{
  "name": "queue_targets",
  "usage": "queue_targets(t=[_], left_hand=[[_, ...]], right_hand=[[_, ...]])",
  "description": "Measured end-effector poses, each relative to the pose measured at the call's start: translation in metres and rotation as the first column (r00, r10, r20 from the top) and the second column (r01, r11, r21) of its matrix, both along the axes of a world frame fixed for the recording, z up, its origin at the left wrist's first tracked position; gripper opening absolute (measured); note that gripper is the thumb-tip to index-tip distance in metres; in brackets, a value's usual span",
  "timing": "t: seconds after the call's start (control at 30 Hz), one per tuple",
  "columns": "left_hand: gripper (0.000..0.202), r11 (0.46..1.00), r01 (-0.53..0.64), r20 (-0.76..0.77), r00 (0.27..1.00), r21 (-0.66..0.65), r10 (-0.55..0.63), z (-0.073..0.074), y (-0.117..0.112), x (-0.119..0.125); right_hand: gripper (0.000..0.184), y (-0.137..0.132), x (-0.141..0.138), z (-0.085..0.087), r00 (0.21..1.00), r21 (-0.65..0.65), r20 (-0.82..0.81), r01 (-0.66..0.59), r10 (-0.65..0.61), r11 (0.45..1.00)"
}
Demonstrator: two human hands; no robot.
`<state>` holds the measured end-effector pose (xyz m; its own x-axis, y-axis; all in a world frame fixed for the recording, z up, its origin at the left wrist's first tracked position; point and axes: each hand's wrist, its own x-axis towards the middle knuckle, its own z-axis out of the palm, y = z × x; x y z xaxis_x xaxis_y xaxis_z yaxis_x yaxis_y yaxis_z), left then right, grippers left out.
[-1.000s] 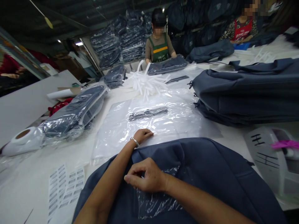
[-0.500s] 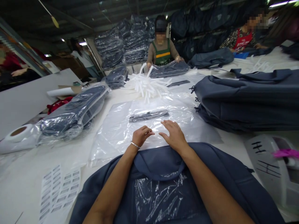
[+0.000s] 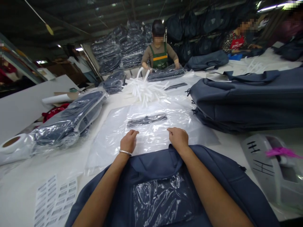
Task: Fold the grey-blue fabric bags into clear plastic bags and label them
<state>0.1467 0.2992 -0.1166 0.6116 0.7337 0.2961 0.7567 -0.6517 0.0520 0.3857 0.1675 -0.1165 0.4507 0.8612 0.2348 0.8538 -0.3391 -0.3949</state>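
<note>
A dark blue backpack (image 3: 213,176) lies flat in front of me, with a crinkled clear film patch (image 3: 161,195) on its front. Just beyond its top edge a large clear plastic bag (image 3: 153,129) lies spread on the white table, with a dark strip (image 3: 146,119) inside it. My left hand (image 3: 129,142), a bracelet at its wrist, rests with curled fingers on the bag's near edge. My right hand (image 3: 178,138) is curled the same way where the bag's edge meets the backpack's top. Both seem to pinch the plastic.
Stacked blue backpacks (image 3: 248,101) fill the right side and bagged ones (image 3: 68,119) lie at the left. A tape roll (image 3: 11,143), a barcode label sheet (image 3: 54,195), white foam strips (image 3: 144,88) and a white dispenser (image 3: 272,164) surround me. A co-worker (image 3: 158,50) bags a backpack at the far end.
My right hand left the film patch on the backpack and came forward to the bag's edge. Both hands then spread apart along that edge and curled shut.
</note>
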Motion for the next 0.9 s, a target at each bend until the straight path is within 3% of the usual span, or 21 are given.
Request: queue_targets(t=[0.23,0.4,0.47,0.57,0.63,0.7,0.8,0.9], left_hand=[[0.024,0.994,-0.047,-0.088,0.995,-0.100,0.038,0.031,0.017,-0.085],[0.030,0.994,-0.057,-0.057,0.997,-0.095,0.052,0.027,0.009,-0.126],[0.032,0.994,-0.079,-0.049,0.996,-0.079,0.075,0.022,0.008,-0.135],[0.035,0.992,-0.093,-0.049,0.995,-0.086,0.089,0.016,0.010,-0.148],[0.036,0.988,-0.079,-0.055,0.996,-0.129,0.072,0.012,0.012,-0.159],[0.037,0.978,-0.027,-0.050,0.999,-0.206,0.017,0.008,0.012,-0.173],[0.044,0.958,0.055,0.010,0.998,-0.282,-0.054,0.005,0.007,-0.195],[0.051,0.957,0.041,0.084,0.996,-0.288,-0.017,0.006,-0.003,-0.217]], right_hand=[[0.034,-0.014,0.043,0.005,0.988,-0.200,0.042,0.156,-0.151,0.967],[0.028,-0.012,0.080,0.014,0.991,-0.307,0.054,0.134,-0.124,0.942],[0.028,-0.015,0.100,0.016,0.999,-0.311,0.036,0.034,-0.024,0.950],[0.030,-0.034,0.134,0.009,0.975,-0.252,0.001,-0.213,0.220,0.944],[0.030,-0.058,0.154,-0.002,0.923,-0.168,0.013,-0.376,0.383,0.911],[0.031,-0.087,0.166,-0.013,0.882,-0.056,0.060,-0.464,0.467,0.884],[0.029,-0.127,0.167,-0.018,0.878,0.089,0.136,-0.473,0.459,0.877],[0.025,-0.150,0.159,-0.011,0.886,0.080,0.186,-0.445,0.425,0.892]])
